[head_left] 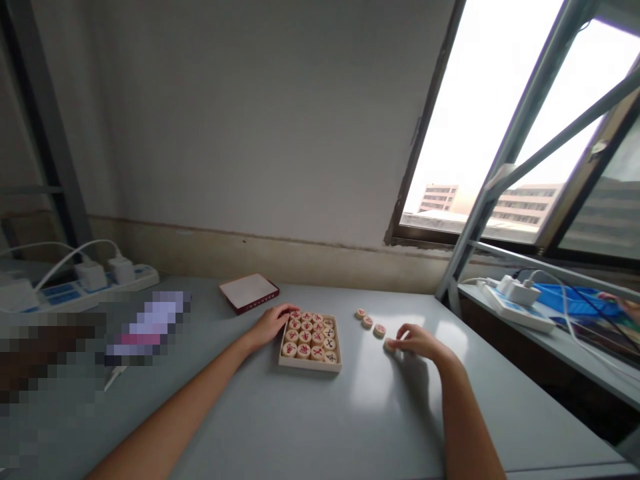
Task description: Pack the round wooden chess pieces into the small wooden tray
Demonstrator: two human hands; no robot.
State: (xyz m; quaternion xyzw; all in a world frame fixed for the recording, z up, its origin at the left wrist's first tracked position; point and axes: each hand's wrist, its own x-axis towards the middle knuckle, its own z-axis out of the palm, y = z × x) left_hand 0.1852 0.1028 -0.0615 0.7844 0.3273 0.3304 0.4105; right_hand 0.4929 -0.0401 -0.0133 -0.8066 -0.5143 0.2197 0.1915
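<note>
Cream round disc (389, 345) in right hand (411, 340); marked discs (305, 336) in squarish tray (310, 365).

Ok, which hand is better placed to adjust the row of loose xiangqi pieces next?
Probably the right hand: it is touching the nearest loose xiangqi piece, while the left hand is at the left edge of the open box.

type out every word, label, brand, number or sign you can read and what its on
None reads clearly enough to quote.
Pieces in the tray: red or black characters, too small.
Three loose pieces: reddish marks, too blurred.
Piece at the right hand: no mark legible.
Red-sided box: tiny side marks, unreadable.
Left power strip: nothing legible.
</note>
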